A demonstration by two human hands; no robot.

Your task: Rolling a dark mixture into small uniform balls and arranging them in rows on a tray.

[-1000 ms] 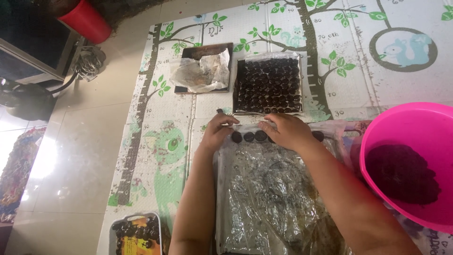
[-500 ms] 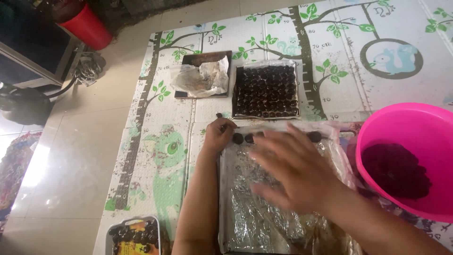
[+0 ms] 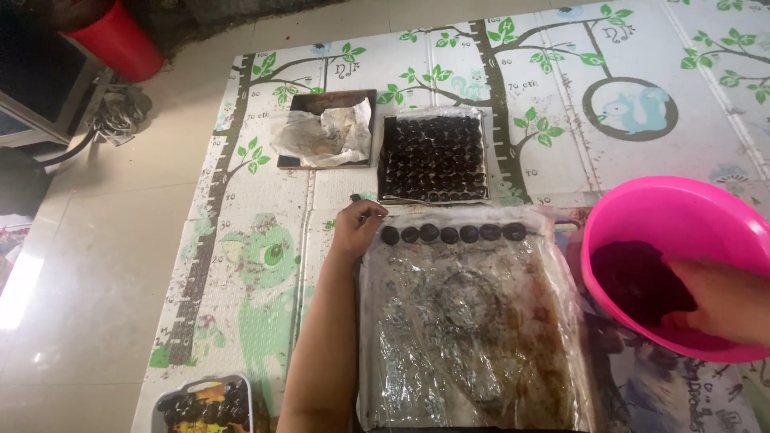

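My left hand (image 3: 358, 227) rests at the top left corner of a tray lined with crinkled clear plastic (image 3: 473, 337), fingers curled on its edge. A row of several dark round dough balls (image 3: 451, 233) lies along the tray's far edge. My right hand (image 3: 722, 298) is inside the pink bowl (image 3: 642, 204), touching the dark dough (image 3: 638, 281); whether it grips any is hidden by its own back.
Beyond the lined tray stands a tray packed with dark balls (image 3: 434, 156) and a dark tray with crumpled paper (image 3: 325, 132). A patterned play mat (image 3: 249, 265) covers the floor. A red container (image 3: 116, 40) stands far left; a small tray (image 3: 204, 405) near bottom left.
My right hand left the row of balls, swung right over the lined tray and now reaches into the pink bowl. The left hand stayed at the tray corner.
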